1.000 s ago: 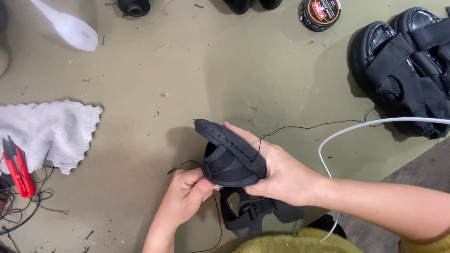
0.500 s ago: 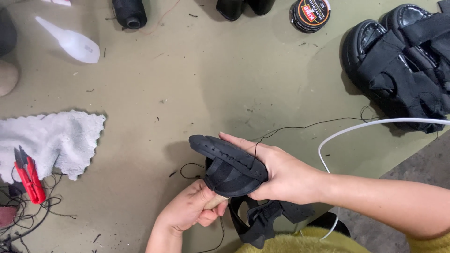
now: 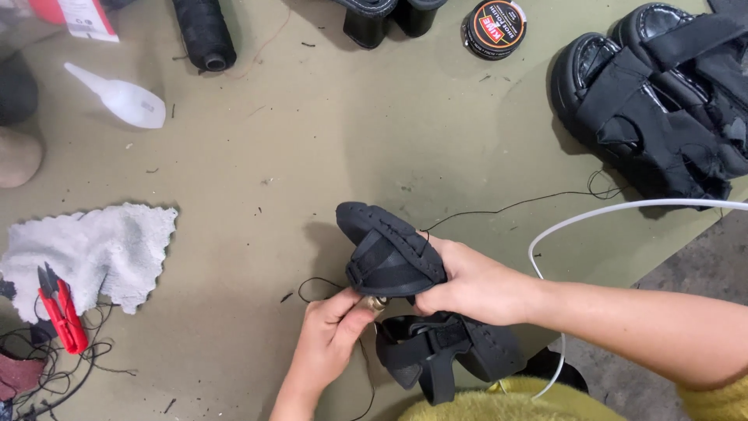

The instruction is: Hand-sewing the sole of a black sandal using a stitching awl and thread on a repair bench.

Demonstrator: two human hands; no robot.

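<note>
Black sandal [image 3: 387, 253] held above olive mat [image 3: 327, 148], long axis running upper-left to lower-right, toe upper-left. Right hand [image 3: 475, 284] curled round its heel; left hand [image 3: 331, 335] pinching small brass tool [image 3: 376, 302] beneath strap.

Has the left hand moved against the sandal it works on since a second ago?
Yes. The left hand has slid up and right to the underside of the held sandal, beside the right hand.
</note>
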